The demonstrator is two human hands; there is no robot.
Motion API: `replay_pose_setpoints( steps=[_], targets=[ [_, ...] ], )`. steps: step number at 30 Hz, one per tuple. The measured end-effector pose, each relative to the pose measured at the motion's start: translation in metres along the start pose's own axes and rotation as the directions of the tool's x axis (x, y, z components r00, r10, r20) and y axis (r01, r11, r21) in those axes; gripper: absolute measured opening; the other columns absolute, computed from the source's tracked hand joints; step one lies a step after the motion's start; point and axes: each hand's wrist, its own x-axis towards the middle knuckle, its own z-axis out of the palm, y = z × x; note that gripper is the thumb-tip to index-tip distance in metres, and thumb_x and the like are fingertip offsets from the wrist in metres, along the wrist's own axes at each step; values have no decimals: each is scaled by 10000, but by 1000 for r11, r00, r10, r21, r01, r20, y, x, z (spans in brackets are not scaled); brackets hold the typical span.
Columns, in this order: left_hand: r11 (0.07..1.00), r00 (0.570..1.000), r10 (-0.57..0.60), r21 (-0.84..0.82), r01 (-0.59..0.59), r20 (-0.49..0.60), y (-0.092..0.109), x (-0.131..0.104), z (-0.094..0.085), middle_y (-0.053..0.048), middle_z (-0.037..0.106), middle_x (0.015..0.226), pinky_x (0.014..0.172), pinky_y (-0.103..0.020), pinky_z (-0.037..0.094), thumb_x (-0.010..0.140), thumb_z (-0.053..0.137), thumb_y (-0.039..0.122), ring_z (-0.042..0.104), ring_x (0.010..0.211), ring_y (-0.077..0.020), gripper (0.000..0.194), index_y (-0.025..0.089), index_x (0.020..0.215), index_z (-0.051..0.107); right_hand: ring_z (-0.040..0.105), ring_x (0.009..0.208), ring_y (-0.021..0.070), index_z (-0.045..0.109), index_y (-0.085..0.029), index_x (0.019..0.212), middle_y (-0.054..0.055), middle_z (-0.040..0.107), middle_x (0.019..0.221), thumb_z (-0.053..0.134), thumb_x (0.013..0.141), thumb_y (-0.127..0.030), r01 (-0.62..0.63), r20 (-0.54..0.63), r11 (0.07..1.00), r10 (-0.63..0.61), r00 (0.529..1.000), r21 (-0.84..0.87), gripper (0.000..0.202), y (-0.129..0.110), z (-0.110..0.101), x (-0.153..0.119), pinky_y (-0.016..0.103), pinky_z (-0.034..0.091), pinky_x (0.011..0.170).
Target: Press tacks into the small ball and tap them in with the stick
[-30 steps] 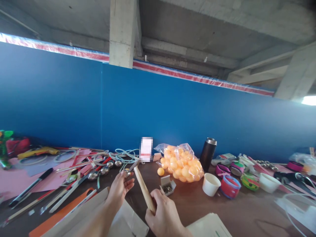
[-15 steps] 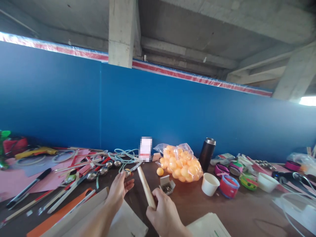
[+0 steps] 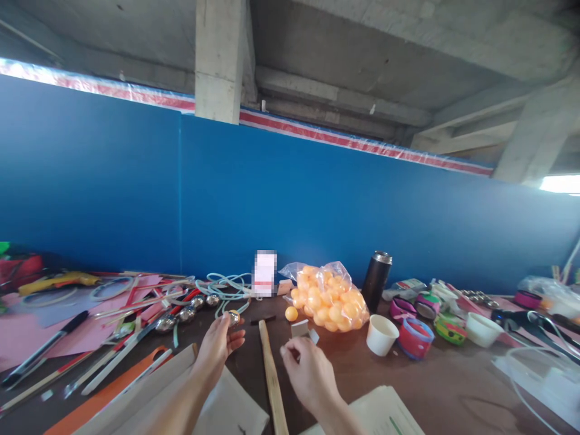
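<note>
Between thumb and fingers, my left hand holds a shiny metal ball above the brown table. A hammer with a wooden handle lies between my hands, its dark head towards the back. Just right of the handle is my right hand, fingers curled, in front of a small open box. The hand hides most of the box, and whether its fingers hold anything is hidden. A loose orange ball rests behind the box.
A clear bag of orange balls stands behind, beside a black bottle. White cups and colourful straps are at the right. Sticks, a pen, metal balls and pink paper cover the left. Cardboard lies in front.
My right hand has let go of the hammer, which now lies on the table, and has moved to the small box. My left hand stays almost where it was with the metal ball.
</note>
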Motion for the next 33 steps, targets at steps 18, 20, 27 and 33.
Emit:
replay_pose_setpoints(
  steps=[18, 20, 27, 33],
  targets=[
    [994, 1000, 3, 107, -5, 15, 3, -7, 7, -86, 649, 775, 448, -259, 504, 779, 541, 279, 612, 501, -126, 173, 143, 886, 541, 582, 667, 166, 642, -272, 715, 14, 604, 766, 495, 789, -352, -116, -29, 960, 112, 993, -256, 183, 41, -1, 27, 240, 290, 518],
    [993, 1000, -1, 116, -1, 19, 4, -7, 7, -87, 649, 782, 446, -257, 502, 782, 536, 279, 612, 499, -125, 172, 143, 887, 537, 578, 665, 160, 645, -273, 699, 11, 600, 761, 492, 789, -355, -101, -15, 961, 100, 995, -258, 195, 40, 1, 28, 239, 288, 519],
    [991, 999, -20, 134, 17, 25, 1, -4, 7, -80, 640, 801, 446, -248, 500, 801, 506, 312, 598, 486, -102, 203, 144, 913, 521, 566, 694, 143, 647, -284, 658, -6, 603, 783, 525, 740, -347, -138, 65, 965, 156, 986, -224, 160, 37, 4, 33, 228, 277, 522],
    [989, 999, -15, 145, 9, 38, 0, -3, 7, -74, 639, 797, 448, -250, 502, 804, 501, 312, 599, 489, -102, 201, 147, 918, 520, 572, 720, 149, 627, -291, 670, -21, 612, 758, 524, 727, -340, -154, 77, 966, 173, 982, -205, 128, 42, 6, 36, 232, 272, 527]
  ],
)
